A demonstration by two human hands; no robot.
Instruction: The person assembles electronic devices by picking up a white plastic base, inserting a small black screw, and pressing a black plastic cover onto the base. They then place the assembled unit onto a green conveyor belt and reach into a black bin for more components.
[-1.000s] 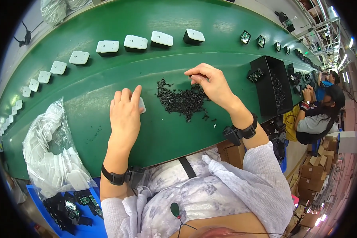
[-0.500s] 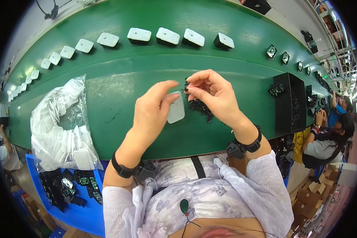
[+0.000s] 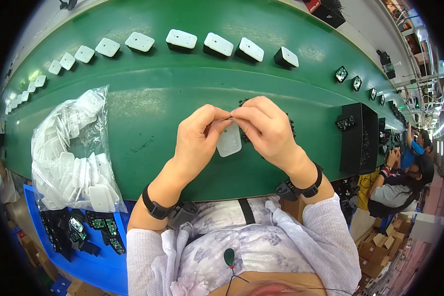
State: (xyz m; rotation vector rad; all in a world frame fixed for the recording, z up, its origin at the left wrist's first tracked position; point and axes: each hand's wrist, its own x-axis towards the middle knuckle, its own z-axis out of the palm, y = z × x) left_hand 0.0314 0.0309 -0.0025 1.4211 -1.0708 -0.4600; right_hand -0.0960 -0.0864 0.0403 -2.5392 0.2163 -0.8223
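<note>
Over the green bench, my left hand (image 3: 196,139) and my right hand (image 3: 270,129) meet fingertip to fingertip, both in a closed pinch. A tiny dark piece just shows where the fingertips touch; its shape is too small to make out. Beneath them lies a white rounded plastic cover (image 3: 230,144), partly hidden by the left fingers. Behind and beside my right hand is a pile of small black parts (image 3: 243,101), mostly covered by that hand.
A clear bag of white covers (image 3: 76,172) lies at left, above a blue bin (image 3: 101,271) of circuit-board units. White-topped black housings (image 3: 218,45) line the far belt. At right stand a black box (image 3: 351,140) and several circuit-board units (image 3: 341,74); co-workers (image 3: 409,182) sit beyond.
My left hand has moved right and its fingers have closed, meeting my right fingertips above the white cover. My right hand now covers more of the black parts.
</note>
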